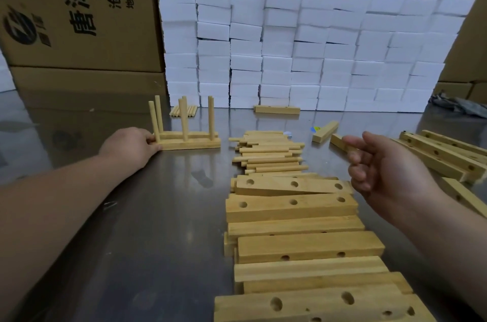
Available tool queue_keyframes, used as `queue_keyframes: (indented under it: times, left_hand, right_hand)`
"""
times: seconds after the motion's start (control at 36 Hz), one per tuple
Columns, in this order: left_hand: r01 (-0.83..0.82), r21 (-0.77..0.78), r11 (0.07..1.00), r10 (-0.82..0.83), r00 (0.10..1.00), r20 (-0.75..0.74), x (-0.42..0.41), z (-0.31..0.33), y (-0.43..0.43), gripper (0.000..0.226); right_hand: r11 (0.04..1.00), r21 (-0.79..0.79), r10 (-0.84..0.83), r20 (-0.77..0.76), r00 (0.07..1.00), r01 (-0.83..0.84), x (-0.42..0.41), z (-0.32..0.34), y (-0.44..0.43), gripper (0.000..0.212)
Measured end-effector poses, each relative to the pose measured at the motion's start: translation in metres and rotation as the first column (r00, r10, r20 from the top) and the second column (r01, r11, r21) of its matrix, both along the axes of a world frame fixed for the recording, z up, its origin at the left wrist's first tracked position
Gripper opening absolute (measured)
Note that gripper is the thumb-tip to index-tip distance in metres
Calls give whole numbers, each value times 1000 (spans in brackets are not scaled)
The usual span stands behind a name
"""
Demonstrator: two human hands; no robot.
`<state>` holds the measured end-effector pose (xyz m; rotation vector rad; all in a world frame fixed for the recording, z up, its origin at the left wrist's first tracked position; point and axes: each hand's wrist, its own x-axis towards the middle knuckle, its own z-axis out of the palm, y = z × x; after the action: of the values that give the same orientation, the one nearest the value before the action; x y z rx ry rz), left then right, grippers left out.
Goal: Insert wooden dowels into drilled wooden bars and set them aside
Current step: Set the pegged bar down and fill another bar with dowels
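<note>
Currently the left hand [131, 145] is out to the far left of the loose dowel pile [268, 153], its fingers curled on the left end of the dowelled bars [188, 141]. This is a pair of bars lying side by side with several dowels standing in them. The right hand [382, 168] hangs above the table just right of the pile, fingers loosely curled and apparently empty. I cannot tell whether the thumb touches the short bar [338, 141] behind it. The drilled bars [290, 205] are stacked on the near side of the pile, and more bars [442, 155] lie well to its right. A small dowel bundle [183, 110] and a single bar [276, 110] sit beyond the pile, in front of the white foam block wall [303, 50]. All of it is on the steel table [131, 216]. Judged step: setting a finished piece aside, with the next bar not yet picked up. Risks: at least two of the upright dowels lean, so they may be only loosely seated. Because the piece is held by one end only, a push could swivel it and tip the dowels out or over. The pile is round stock on slick steel and may roll if knocked. The tapered bar lying on top of the stack could slide off when it is reached for.
</note>
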<state>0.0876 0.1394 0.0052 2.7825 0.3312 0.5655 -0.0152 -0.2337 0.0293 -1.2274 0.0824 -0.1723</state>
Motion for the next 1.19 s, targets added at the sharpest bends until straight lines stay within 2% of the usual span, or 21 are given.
queue_keyframes:
  times: [0.42, 0.94, 1.08, 1.19]
  left_hand:
    - [-48, 110, 993, 48, 999, 7, 14, 4, 0, 25]
    - [-6, 58, 998, 6, 1000, 7, 36, 0, 0, 28]
    - [-73, 69, 995, 70, 996, 56, 29, 2, -3, 33]
    - [-67, 44, 997, 61, 989, 135, 15, 4, -11, 18]
  right_hand:
    - [997, -68, -36, -16, 999, 35, 0, -3, 1, 19]
    - [989, -144, -44, -60, 997, 35, 3, -7, 5, 18]
    - [985, -161, -76, -63, 995, 65, 3, -6, 4, 17]
    - [979, -165, -130, -40, 991, 122, 2, -1, 1, 17]
